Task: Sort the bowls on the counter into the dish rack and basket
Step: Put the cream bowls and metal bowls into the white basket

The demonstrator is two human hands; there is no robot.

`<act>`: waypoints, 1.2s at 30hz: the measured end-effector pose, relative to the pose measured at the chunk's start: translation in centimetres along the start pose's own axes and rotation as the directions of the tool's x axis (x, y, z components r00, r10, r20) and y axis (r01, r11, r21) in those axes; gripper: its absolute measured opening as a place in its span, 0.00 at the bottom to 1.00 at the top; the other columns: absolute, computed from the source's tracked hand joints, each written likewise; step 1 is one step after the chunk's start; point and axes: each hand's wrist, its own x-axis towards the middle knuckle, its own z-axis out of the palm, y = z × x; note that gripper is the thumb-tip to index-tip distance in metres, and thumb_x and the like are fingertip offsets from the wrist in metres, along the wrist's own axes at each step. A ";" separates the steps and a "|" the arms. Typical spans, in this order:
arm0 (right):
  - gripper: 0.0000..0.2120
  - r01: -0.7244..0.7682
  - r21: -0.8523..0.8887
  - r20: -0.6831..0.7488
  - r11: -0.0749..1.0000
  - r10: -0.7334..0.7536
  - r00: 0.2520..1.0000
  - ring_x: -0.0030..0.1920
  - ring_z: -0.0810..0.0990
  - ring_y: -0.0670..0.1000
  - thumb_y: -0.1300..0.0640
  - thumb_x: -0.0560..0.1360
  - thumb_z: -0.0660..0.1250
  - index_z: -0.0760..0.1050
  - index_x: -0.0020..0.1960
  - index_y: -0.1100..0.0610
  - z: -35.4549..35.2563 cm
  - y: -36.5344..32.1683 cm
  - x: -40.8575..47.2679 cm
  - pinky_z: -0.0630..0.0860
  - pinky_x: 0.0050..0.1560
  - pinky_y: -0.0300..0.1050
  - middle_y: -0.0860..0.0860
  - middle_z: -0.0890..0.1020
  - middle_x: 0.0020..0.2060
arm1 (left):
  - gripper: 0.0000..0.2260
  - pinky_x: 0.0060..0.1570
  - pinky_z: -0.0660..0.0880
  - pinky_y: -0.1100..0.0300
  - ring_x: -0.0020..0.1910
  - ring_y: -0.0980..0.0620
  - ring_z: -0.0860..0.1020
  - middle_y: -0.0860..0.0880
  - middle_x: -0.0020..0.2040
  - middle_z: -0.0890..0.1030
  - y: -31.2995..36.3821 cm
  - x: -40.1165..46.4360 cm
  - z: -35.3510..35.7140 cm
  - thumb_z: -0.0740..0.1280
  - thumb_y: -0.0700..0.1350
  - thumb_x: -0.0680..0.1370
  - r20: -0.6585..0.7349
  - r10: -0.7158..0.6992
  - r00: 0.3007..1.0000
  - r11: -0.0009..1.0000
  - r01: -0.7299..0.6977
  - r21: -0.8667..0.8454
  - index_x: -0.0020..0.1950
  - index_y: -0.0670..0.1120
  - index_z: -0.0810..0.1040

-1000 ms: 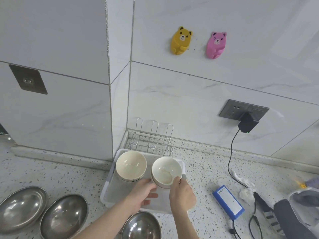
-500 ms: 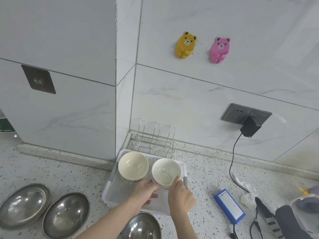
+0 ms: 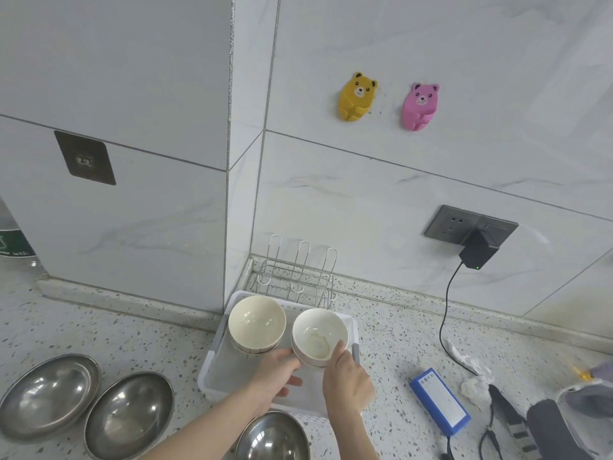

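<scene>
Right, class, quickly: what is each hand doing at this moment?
Left hand: fingers curled against the near side of the right-hand white bowl, holding it.
Right hand: pinches that bowl's rim, thumb inside.

Two ceramic bowls crowd the white basket; wire rack behind stands open.

Glossy cream ceramic bowls sit in a matt white plastic tray near the back edge of a speckled stone worktop; polished steel bowls gleam along its front edge, a thin wire rack stands against smooth, marbled wall tiles.
</scene>
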 end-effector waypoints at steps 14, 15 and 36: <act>0.25 0.101 0.177 0.067 0.979 -0.115 0.991 0.45 0.82 0.55 0.48 0.84 0.43 0.78 0.48 0.53 -0.6 1.6 -0.7 0.73 0.40 0.45 0.52 0.85 0.46 | 0.11 0.33 0.74 0.62 0.43 0.53 0.84 0.50 0.52 0.82 0.2 -0.5 -0.7 0.63 0.37 0.76 0.110 0.027 0.994 0.999 -0.032 0.040 0.53 0.49 0.80; 0.26 0.092 0.208 0.065 0.974 -0.108 0.992 0.45 0.82 0.54 0.48 0.84 0.44 0.80 0.50 0.55 -0.6 1.7 -0.8 0.75 0.42 0.46 0.52 0.85 0.48 | 0.09 0.33 0.74 0.62 0.43 0.52 0.83 0.49 0.52 0.82 0.3 -0.6 -0.6 0.63 0.38 0.77 0.104 0.027 0.994 0.999 -0.030 0.029 0.52 0.49 0.80; 0.12 -0.066 0.900 0.188 0.431 -0.245 0.951 0.28 0.74 0.43 0.57 0.82 0.59 0.81 0.50 0.54 -2.9 -0.2 -12.4 0.72 0.38 0.39 0.53 0.86 0.35 | 0.08 0.31 0.70 0.59 0.31 0.50 0.75 0.41 0.40 0.85 -6.8 -13.5 -13.3 0.63 0.40 0.81 -0.321 0.003 0.947 0.888 -0.151 -0.435 0.54 0.38 0.79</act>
